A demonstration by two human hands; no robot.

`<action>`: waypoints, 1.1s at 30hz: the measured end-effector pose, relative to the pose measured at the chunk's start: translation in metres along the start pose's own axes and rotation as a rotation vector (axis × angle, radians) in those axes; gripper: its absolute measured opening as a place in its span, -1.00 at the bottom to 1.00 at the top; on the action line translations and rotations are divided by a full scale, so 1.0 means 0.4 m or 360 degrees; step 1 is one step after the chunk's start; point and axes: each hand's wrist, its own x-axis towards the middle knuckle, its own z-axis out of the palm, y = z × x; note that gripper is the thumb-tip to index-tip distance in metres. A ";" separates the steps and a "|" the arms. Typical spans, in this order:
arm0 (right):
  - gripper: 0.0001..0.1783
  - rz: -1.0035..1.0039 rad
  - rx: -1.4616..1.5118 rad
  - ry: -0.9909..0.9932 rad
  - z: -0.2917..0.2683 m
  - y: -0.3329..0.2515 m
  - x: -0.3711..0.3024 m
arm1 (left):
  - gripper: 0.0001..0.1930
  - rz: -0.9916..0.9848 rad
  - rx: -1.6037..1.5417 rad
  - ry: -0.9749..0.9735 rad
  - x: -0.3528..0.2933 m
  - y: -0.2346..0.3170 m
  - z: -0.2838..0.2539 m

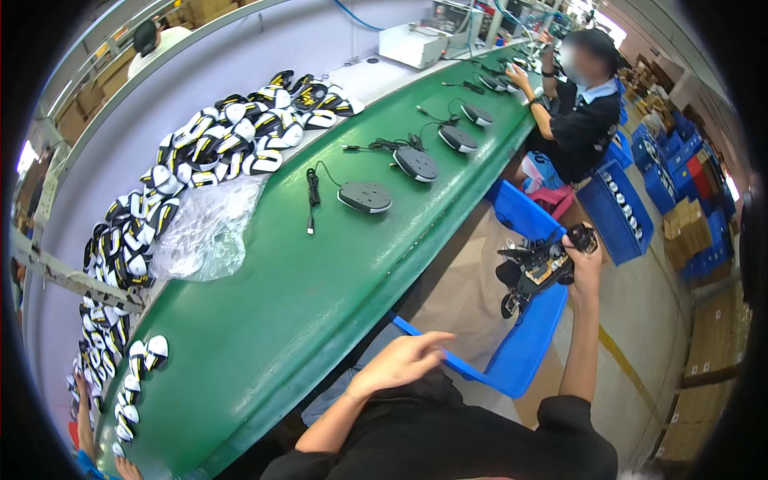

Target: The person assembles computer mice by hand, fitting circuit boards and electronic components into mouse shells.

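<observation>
My right hand (586, 254) is closed on a black wheeled assembly (544, 268), held over the right side of a blue bin (512, 368). Round wheel-like parts, thin wires and an exposed tan board show on it; its exact kind is unclear. Nearer my body, my left hand (404, 362) hovers by the bin's near-left rim, fingers stretched out and nothing in them. Brown paper (456, 272) lines the bin. Along the green conveyor belt (304, 296) lie several dark grey oval units with black cables, the nearest one (365, 197) beside its coiled cable (312, 190).
White, black and yellow shell parts (232, 136) are heaped along the belt's far side, near a clear plastic bag (210, 232). A co-worker (580, 112) handles units farther up the belt. Another person's hand (126, 468) shows at lower left. Blue crates (616, 212) stand on the right.
</observation>
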 end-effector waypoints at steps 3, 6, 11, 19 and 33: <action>-0.45 -0.0137 -0.0051 -0.0100 0.023 -0.047 -0.003 | -0.55 -0.0420 -0.0202 0.0159 -0.092 -0.047 -0.026; -0.44 -0.0131 -0.0047 -0.0111 0.063 -0.107 -0.007 | -0.56 -0.0481 -0.0446 0.0234 -0.116 -0.128 -0.032; -0.45 -0.0176 0.0060 -0.0267 0.162 -0.234 -0.039 | -0.57 -0.0253 -0.0728 0.0492 -0.033 -0.132 -0.036; -0.51 -0.0356 0.0298 -0.0804 0.390 -0.412 -0.128 | -0.41 -0.0112 -0.1053 0.0687 0.060 -0.101 -0.143; -0.57 -0.0001 0.0935 -0.2021 0.885 -0.300 -0.450 | -0.51 0.1111 -0.2454 0.0864 -0.337 -0.226 -0.199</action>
